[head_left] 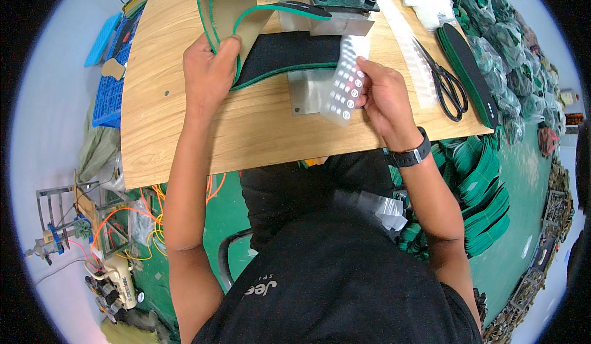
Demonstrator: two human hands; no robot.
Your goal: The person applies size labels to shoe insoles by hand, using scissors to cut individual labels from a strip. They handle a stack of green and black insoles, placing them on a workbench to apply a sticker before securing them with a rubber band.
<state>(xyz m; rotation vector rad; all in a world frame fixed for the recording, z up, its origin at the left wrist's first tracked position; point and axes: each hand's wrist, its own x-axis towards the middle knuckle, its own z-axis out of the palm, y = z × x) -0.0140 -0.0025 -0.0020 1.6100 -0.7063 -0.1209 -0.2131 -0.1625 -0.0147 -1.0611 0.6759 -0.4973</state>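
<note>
Right fingers (373, 71) pinch white-marked strip (345, 98) | black shirt (351, 282): white lettering (261, 288)

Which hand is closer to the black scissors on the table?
Right. The right hand is just left of the scissors, holding a sticker strip; the left hand is much farther left, gripping green-edged material.

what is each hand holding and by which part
Left hand: bent green-edged padding, by its edge. Right hand: sticker strip, by its right edge.
</note>
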